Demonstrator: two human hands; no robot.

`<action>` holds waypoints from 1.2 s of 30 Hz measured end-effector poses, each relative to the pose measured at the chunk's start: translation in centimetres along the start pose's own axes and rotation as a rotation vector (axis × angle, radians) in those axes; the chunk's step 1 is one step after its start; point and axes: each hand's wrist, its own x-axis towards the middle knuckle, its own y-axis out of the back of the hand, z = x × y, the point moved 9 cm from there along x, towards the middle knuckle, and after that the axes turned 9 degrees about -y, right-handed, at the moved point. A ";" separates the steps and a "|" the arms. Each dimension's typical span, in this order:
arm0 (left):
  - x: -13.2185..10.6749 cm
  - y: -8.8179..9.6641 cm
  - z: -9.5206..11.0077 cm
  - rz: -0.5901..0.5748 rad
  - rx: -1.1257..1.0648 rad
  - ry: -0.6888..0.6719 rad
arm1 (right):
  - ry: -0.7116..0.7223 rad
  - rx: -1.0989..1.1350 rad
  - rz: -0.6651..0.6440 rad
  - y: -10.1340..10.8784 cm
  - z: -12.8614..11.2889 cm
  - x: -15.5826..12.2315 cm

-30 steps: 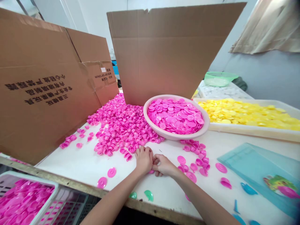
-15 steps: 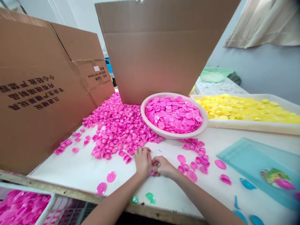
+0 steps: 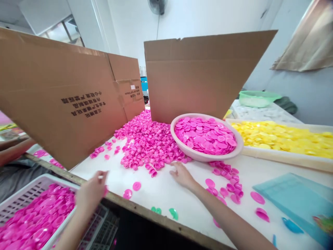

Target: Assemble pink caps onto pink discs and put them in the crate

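Note:
My left hand (image 3: 92, 191), smeared by motion, is over the table's front edge beside the basket of pink pieces. Its fingers are bent, and a bit of pink plastic (image 3: 105, 190) shows at its palm side; the exact shape is hidden. Over the white tabletop, my right hand (image 3: 183, 176) is open, fingers slightly curled and apart, holding nothing I can see. Just beyond its fingertips lies a heap of small pink toy cups (image 3: 145, 146). Behind it, a pale pink basin (image 3: 179, 151) is filled with pink toy saucers (image 3: 205, 135).
A white basket (image 3: 23, 185) of pink pieces stands low at left. Cardboard boxes (image 3: 104, 76) rise behind the heap. On the right are a tray (image 3: 286, 160) of yellow discs and a blue plastic bag (image 3: 293, 198). Another person's arm (image 3: 15, 152) shows at far left.
My hands have parted. The left has swung left towards the basket with a bit of pink; the right has moved to the cup heap and opened. The view has shifted left and up.

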 end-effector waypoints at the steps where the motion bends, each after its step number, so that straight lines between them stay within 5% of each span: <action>1: -0.2 1.7 -3.6 0.042 0.116 0.084 | -0.010 -0.135 0.095 0.9 0.9 1.0; 3: -0.9 4.0 -7.6 0.135 0.277 0.137 | -0.061 -0.339 0.221 1.8 2.8 2.7; 5: -1.5 3.3 -7.2 0.145 0.226 0.040 | -0.072 -0.459 0.294 1.7 4.0 3.8; 9: -2.1 -2.3 1.8 0.007 -0.158 -0.294 | 0.010 -0.551 0.367 0.8 3.6 4.2; 12: -2.2 -5.3 8.4 0.009 -0.230 -0.435 | 0.060 -0.578 0.372 0.9 3.0 3.8; 18: -2.3 -8.2 12.5 0.092 -0.405 -0.382 | 0.096 -0.535 0.192 0.4 2.9 1.1; 22: -2.7 -8.7 13.8 0.011 -0.471 -0.422 | 0.250 -0.362 0.114 -0.8 1.1 -2.4; 26: -3.1 -8.1 15.8 -0.043 -0.586 -0.477 | 0.249 -0.190 0.030 -0.5 0.4 -4.2; 31: -3.6 -9.9 20.8 -0.248 -1.062 -0.416 | 0.062 0.235 -0.033 1.5 1.5 -3.4; 36: -3.8 -12.1 25.8 -0.295 -1.209 -0.368 | -0.140 0.652 -0.187 0.0 3.7 -2.3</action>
